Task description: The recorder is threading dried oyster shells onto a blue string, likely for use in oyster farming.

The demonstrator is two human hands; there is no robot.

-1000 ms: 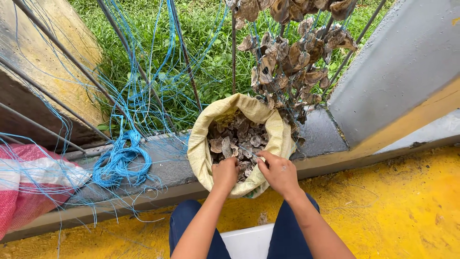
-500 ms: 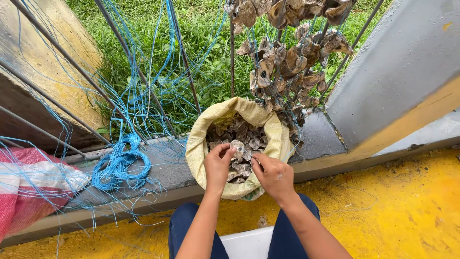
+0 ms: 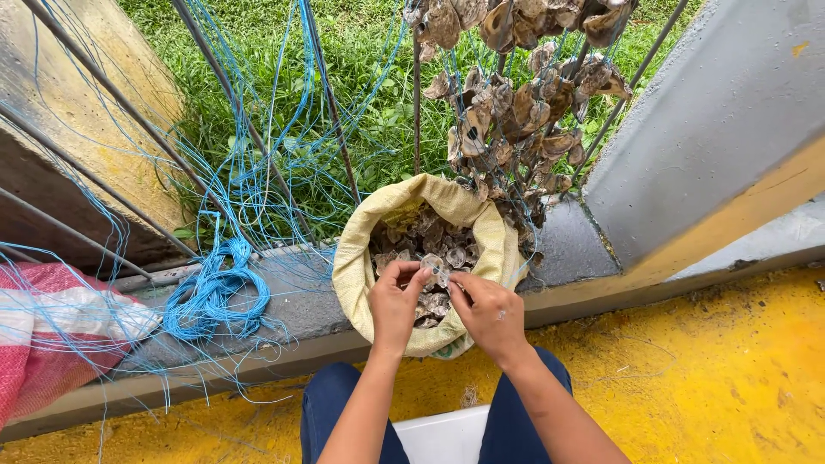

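Grey, flat oyster shell [image 3: 436, 265] sits at frame centre, pinched between the left hand [image 3: 394, 305] and right hand [image 3: 487, 311], each grip pressed on it, above a shell-filled tan woven sack [image 3: 357, 266]. Strung shells [image 3: 516, 103] hang upper right; coiled blue cord [image 3: 215, 296] lies left on the grey concrete ledge [image 3: 301, 301]. Yellow painted floor [image 3: 705, 387] spreads below.

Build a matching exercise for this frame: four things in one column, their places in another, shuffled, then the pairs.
Things:
1. sack
2. coil of blue cord
3. strung shells
4. red and white bag

Places:
A. hanging from the bars, upper right
B. far left edge
C. on the grey ledge, left of the sack
D. centre, under both hands

Pairs: 1-D, 2-C, 3-A, 4-B
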